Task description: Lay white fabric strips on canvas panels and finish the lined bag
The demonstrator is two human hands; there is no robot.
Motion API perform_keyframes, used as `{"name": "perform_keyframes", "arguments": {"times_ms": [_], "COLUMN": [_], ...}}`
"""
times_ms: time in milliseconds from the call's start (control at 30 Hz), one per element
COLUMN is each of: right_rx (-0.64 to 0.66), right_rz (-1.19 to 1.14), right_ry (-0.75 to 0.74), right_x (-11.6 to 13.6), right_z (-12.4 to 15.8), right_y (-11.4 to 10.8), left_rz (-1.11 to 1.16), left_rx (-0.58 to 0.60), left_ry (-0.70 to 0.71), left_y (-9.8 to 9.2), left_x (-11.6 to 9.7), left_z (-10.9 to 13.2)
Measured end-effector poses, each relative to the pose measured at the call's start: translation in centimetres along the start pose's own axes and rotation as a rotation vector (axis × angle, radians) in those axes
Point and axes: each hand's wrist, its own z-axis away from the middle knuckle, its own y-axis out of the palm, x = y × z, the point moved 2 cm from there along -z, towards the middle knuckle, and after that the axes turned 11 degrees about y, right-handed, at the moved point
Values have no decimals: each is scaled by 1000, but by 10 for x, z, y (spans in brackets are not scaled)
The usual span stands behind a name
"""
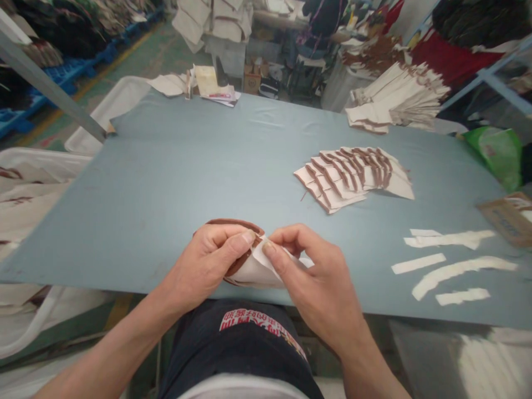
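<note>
Pinching the brown edging (243, 224) of a cream fabric piece (257, 274), the left hand (210, 257) has its thumb and fingers closed on the trim, while the right hand (318, 277) grips a small white flap (262, 257) between thumb and forefinger; whether that flap is a separate strip or part of the piece cannot be told. The fingertips of the two hands nearly meet over the work, and the relation that matters is this narrow gap: the edging lies just left of the flap, with the left hand nearer the trim and the right hand nearer the plain cream end. The piece is at the near edge of the blue-grey tabletop (199, 160), directly in front of the person. Its long axis seems to run mainly left to right, slanting a little toward the body on the right; the brown-bordered end points left and away, and the cream body points right, under the right palm. Both extremities are partly covered by the hands, so the exact outline is uncertain.
</note>
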Motion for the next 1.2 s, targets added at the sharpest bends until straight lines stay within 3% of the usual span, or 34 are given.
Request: {"name": "perform_keyframes", "arguments": {"times_ms": [133, 500, 1200], "right_rx": [-24, -43, -156], "right_rz": [-37, -104, 48], "right_ry": [18, 2, -61], "right_x": [-1, 2, -7], "right_z": [-1, 2, 4], "right_y": [1, -2, 7], "left_rz": [61, 49, -46], "left_rx": [-1, -20, 4], "left_ry": [-57, -33, -20], "left_y": [0, 7, 9], "left_x": [3, -6, -3], "left_z": [-1, -3, -3]}}
